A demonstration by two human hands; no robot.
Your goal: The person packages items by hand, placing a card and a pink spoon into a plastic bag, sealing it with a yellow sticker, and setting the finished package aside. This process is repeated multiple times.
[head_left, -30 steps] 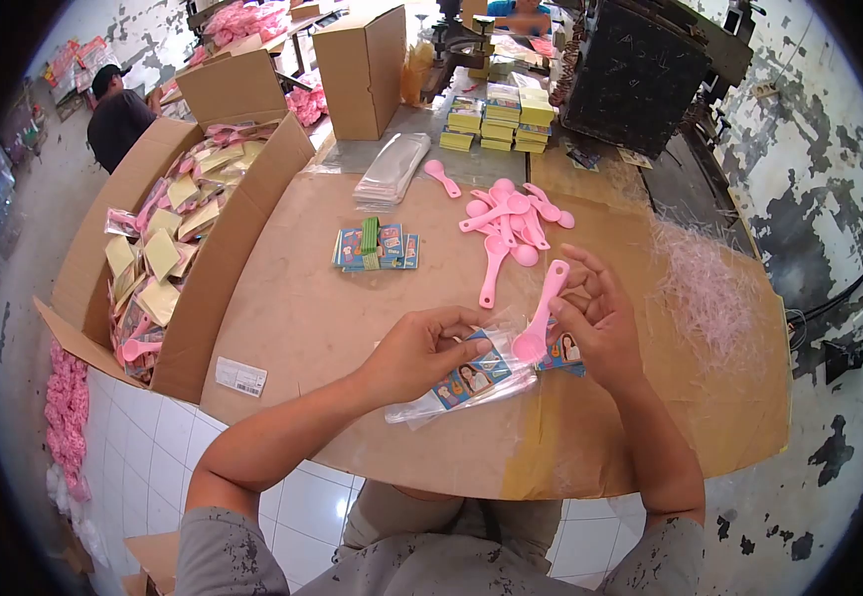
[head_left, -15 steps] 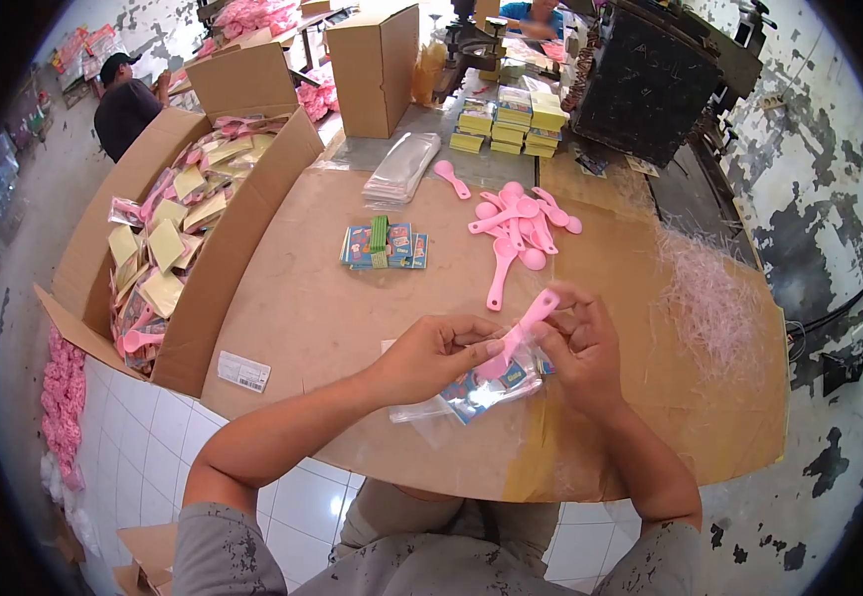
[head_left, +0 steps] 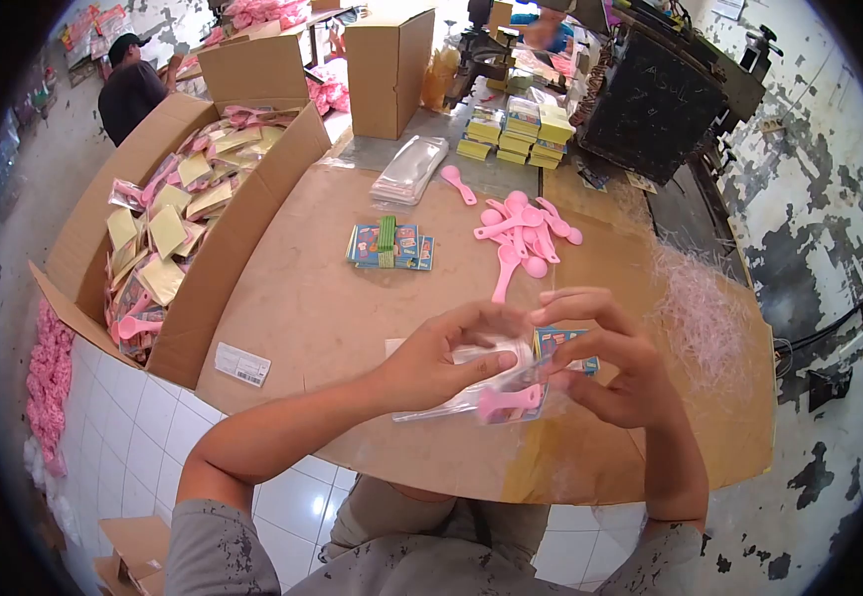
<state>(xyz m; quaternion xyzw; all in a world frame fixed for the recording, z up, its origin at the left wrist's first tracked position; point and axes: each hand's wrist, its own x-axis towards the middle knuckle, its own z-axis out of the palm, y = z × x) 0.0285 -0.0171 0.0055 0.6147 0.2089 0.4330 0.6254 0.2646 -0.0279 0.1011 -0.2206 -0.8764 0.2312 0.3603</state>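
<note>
My left hand [head_left: 446,358] is closed, thumb against fingers, on a clear plastic bag [head_left: 466,397] low over the cardboard-covered table. A pink spoon [head_left: 511,400] and a colourful printed card pack [head_left: 531,414] show in or behind the clear film; the overlap hides which. My right hand [head_left: 615,358] has its fingers curled at the bag's right side, thumb and fingertips on the film. Another blue printed card [head_left: 588,366] lies partly under the right fingers. Beyond the hands lies a heap of pink spoons [head_left: 523,223], and to its left a banded stack of cards [head_left: 387,245].
A large open carton [head_left: 242,238] full of packed bags stands at the left. Flat clear bags [head_left: 409,171], card stacks [head_left: 521,129] and a black machine box [head_left: 645,104] are at the back. Plastic shreds [head_left: 705,308] lie on the right. A person [head_left: 133,99] works at the far left.
The pink spoon, held upright between both hands before, is now lower, lying at the bag. My right hand has moved off its handle to the bag's film.
</note>
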